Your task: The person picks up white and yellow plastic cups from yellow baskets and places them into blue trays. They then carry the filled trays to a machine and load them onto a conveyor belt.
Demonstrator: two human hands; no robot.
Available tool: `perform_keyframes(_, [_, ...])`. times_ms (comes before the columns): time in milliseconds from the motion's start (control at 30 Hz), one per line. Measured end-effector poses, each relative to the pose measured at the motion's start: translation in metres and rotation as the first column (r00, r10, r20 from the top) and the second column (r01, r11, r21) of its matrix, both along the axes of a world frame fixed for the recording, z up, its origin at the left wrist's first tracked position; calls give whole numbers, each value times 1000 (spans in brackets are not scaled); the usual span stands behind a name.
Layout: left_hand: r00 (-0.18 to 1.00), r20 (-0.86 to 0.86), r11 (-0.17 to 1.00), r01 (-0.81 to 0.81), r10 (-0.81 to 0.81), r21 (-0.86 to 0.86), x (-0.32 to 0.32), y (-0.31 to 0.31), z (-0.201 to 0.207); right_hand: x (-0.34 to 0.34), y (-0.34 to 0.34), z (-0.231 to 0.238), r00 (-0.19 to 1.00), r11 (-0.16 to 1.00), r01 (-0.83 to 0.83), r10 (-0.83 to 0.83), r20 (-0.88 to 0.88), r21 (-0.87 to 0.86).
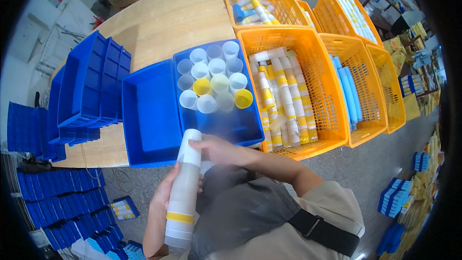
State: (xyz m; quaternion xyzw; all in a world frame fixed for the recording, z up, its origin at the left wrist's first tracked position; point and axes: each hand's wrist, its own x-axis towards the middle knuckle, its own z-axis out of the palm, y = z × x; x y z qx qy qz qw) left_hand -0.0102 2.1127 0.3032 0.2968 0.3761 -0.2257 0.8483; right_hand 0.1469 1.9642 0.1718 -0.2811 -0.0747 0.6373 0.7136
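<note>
A long stack of nested plastic cups [182, 200], mostly white and frosted with a yellow band near its lower end, slants in front of my body. My left hand [167, 185] is wrapped round its middle. My right hand [214, 149] is closed on the white cup [190, 145] at the stack's upper end; whether that cup is loose from the others I cannot tell. Just beyond my hands lies a blue tray [226, 126] with several upright cups [211, 77] in rows, mostly white or clear, two of them yellow. The tray's near part shows bare blue bottom.
Left of it sits a second blue tray [151, 113], then stacked blue trays [91, 82] on the wooden table [178, 14]. A yellow-orange crate [332, 130] of cup stacks stands at the right, beside a crate [370, 115] with blue stacks. More blue trays [62, 197] fill the lower left.
</note>
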Motion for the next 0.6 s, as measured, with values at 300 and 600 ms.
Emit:
perform_keyframes(300, [997, 80, 999, 22, -19, -33, -13, -5, -6, -23, -14, -5, 974, 975, 189, -201, -101, -119])
perform_keyframes(600, [997, 71, 990, 19, -8, -142, 8, -15, -11, -14, -57, -4, 836, 927, 370, -360, -413, -60])
